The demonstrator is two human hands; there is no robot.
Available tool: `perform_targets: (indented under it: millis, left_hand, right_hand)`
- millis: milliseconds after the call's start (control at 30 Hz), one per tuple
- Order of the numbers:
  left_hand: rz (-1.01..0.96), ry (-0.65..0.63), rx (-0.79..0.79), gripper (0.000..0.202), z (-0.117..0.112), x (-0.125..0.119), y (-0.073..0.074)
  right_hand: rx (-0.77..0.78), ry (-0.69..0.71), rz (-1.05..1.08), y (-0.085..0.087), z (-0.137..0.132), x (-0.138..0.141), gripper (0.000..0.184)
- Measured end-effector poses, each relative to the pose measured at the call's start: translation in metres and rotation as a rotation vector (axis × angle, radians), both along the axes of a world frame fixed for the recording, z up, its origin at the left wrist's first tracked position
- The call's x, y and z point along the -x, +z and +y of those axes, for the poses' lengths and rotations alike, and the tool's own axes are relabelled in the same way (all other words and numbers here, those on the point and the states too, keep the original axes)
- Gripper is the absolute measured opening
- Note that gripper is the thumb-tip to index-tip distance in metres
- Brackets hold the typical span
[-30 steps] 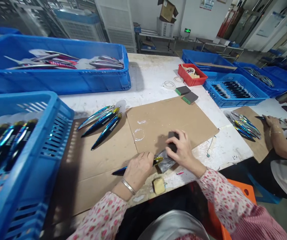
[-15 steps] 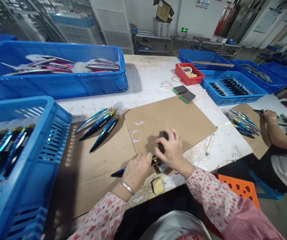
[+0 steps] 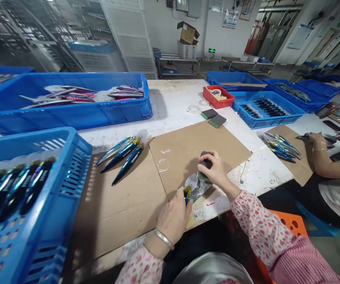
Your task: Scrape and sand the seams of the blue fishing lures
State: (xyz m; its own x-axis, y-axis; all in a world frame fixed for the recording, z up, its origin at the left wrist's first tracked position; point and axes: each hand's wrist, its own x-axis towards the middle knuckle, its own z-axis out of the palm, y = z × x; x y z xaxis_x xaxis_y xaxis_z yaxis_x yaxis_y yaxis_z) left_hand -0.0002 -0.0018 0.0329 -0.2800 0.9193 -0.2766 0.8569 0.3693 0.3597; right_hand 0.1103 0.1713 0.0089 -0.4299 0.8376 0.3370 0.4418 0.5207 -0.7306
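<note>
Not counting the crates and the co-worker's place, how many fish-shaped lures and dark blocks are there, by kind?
Lures: 4 (3 on cardboard, 1 in the left hand)
Dark blocks: 3 (2 set down, 1 in the right hand)
Total: 7

A worn white table [image 3: 174, 94]: cardboard sheets [image 3: 128, 211] lie beside and beyond the left hand [image 3: 172, 216], blue crates [image 3: 122, 113] stand to its left, and past the right hand [image 3: 215, 169] sit a red box [image 3: 223, 103] and tape rings [image 3: 194, 112].

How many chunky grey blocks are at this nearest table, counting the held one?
3: one block in the right hand, a second block near the far edge of the cardboard, a third block just beyond it. Others may be hidden.
</note>
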Motion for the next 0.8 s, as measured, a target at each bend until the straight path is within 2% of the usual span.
perform_targets:
  millis: [100,167,333,500,667,800]
  left_hand:
    - [0.068,0.030,-0.014,0.032,0.002,-0.010,-0.014]
    - [0.069,0.029,-0.022,0.030,0.002,-0.012,-0.018]
    - [0.027,0.009,-0.046,0.031,0.002,-0.010,-0.019]
    - [0.008,0.017,-0.064,0.030,0.001,-0.009,-0.022]
    - [-0.010,0.010,-0.071,0.031,0.001,-0.010,-0.022]
    - [-0.016,0.024,-0.069,0.031,0.001,-0.009,-0.022]
  right_hand:
    - [-0.040,0.001,-0.191,-0.003,-0.013,0.007,0.017]
    - [-0.050,0.016,-0.273,-0.003,-0.022,0.008,0.017]
    - [-0.036,0.116,-0.329,0.001,-0.034,0.007,0.017]
    - [-0.124,-0.007,-0.393,0.005,-0.030,0.012,0.015]
    - [-0.079,0.087,-0.391,0.006,-0.033,0.010,0.014]
    - [-0.131,0.016,-0.422,0.008,-0.030,0.012,0.014]
